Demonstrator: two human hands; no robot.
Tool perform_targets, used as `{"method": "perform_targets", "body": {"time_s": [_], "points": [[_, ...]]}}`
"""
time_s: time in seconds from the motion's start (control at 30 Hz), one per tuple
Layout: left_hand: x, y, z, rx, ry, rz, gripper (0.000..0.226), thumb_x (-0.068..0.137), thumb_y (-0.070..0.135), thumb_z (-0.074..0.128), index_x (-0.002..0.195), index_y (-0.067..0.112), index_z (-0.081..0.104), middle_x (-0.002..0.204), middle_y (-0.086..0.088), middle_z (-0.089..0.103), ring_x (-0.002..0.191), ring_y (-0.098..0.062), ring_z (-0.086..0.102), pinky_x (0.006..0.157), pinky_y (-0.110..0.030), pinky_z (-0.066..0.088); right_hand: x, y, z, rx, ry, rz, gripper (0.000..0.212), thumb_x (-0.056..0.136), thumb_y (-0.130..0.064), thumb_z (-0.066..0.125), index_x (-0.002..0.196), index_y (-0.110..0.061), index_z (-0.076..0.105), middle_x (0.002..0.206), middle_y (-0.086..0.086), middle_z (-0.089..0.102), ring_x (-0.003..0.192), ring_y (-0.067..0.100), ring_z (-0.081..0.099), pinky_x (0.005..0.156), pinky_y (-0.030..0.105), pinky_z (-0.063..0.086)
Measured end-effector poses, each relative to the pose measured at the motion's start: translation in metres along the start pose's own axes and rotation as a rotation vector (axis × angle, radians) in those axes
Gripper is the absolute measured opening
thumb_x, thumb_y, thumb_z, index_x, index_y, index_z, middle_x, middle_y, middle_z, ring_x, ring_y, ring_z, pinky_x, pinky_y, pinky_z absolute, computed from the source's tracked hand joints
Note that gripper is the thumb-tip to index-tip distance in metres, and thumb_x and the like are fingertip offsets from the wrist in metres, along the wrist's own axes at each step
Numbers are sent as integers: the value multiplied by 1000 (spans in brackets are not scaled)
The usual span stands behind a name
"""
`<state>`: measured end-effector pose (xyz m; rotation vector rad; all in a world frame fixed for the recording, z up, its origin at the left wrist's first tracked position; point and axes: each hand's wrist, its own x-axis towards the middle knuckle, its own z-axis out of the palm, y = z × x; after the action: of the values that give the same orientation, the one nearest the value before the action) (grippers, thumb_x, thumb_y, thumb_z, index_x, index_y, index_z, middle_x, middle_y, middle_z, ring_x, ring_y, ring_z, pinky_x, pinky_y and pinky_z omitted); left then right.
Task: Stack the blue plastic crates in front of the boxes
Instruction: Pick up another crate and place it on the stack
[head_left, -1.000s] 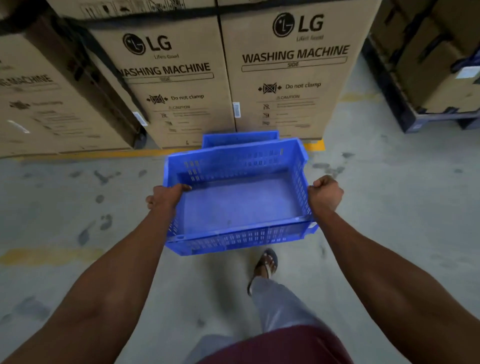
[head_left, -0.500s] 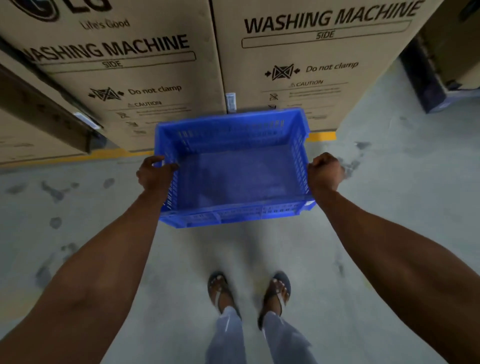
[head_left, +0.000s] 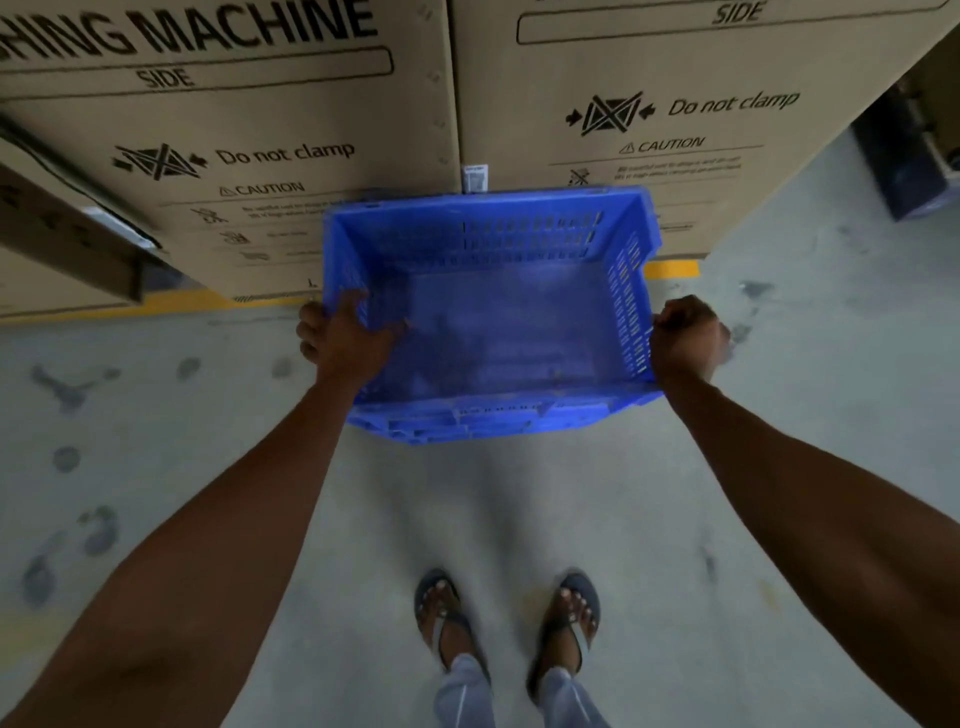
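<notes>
Blue crate (head_left: 498, 322) is held level directly in front of two cardboard boxes (head_left: 649, 156), above the concrete floor (head_left: 519, 509). Left hand (head_left: 345, 338) grips the left rim, thumb inside the wall, fingers curled outside. Right hand (head_left: 683, 338) is closed over the right rim; its fingers are hidden behind the knuckles. A second blue edge shows beneath the near wall; whether the crate rests on it cannot be determined. Box printing is cut off above. Sandalled feet (head_left: 509, 618) stand below.

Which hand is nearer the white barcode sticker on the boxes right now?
Left, though only slightly. The left hand grips the crate wall below-left of the sticker; the right hand grips the opposite wall, farther off to the lower right.
</notes>
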<state>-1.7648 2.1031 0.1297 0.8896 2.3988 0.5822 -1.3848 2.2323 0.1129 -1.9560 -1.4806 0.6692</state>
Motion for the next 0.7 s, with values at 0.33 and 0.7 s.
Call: {"method": "perform_targets", "body": {"time_s": [0.33, 0.7], "points": [[-63, -58, 5, 525, -5, 754, 40, 90, 38, 46, 119, 30, 71, 93, -2, 77, 78, -30, 73, 80, -44, 53, -71, 10, -9, -592, -607, -763, 47, 87, -51, 54, 128, -31, 61, 118, 3, 70, 121, 32, 62, 105, 53, 44], [-46, -70, -8, 551, 60, 711, 35, 92, 42, 46, 111, 30, 73, 84, -8, 76, 74, -35, 72, 66, -42, 57, -89, -22, 11, -808, -658, -700, 54, 87, -27, 64, 135, -47, 49, 120, -6, 68, 107, 28, 68, 81, 40, 55]]}}
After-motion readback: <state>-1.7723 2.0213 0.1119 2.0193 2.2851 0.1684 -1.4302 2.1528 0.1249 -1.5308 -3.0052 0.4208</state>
